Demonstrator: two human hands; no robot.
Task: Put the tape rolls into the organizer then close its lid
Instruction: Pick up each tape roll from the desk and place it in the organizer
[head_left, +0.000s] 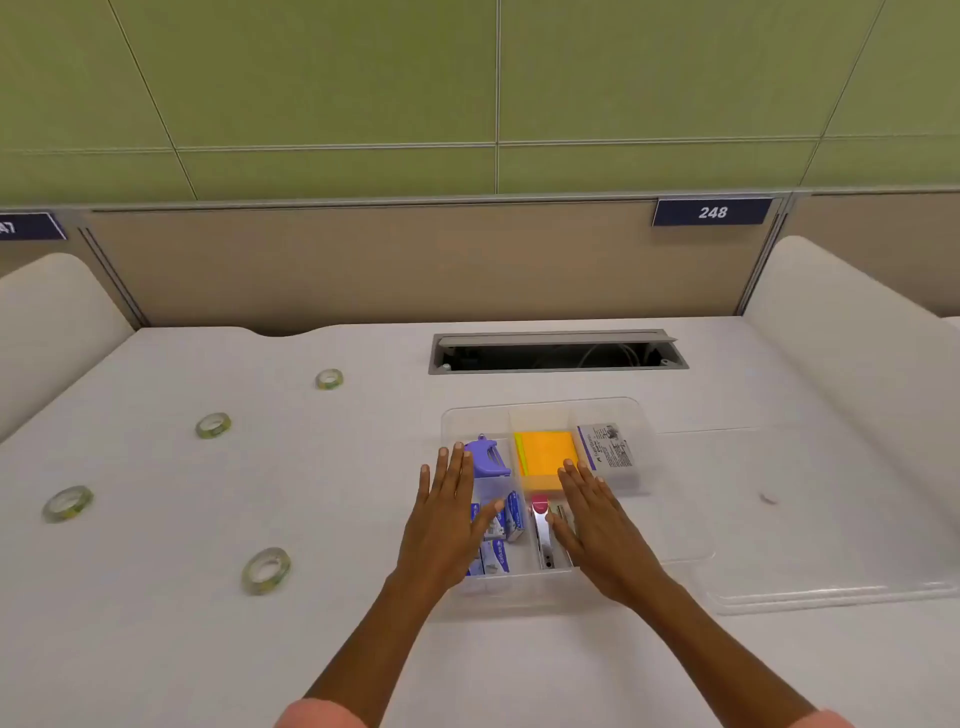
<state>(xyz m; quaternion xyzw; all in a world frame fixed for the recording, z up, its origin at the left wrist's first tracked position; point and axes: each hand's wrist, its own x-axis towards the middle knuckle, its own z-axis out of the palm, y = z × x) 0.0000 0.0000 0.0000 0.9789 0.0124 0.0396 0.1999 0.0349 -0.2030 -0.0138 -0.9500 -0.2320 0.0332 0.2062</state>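
Clear plastic tape rolls, four of them, lie flat on the white desk, all well off to our left of the organizer: the nearest tape roll sits low and left, another further left, a third beyond it, and the farthest roll up toward the back. Each rests on its flat side with its hole facing up, so we see no long axis to line up with; we judge a pinch across the rim from above would serve. Our left hand hovers over the organizer's left compartments, fingers spread flat and holding nothing, and it is the nearer hand to every roll, the closest one lying down and to its left. Our right hand is likewise flat, spread and empty over the middle of the organizer, with the whole left hand between it and the rolls. So we judge the reach belongs to the left hand, moving leftward. The transparent lid lies open on the desk to the right of the organizer, nearer the right hand.
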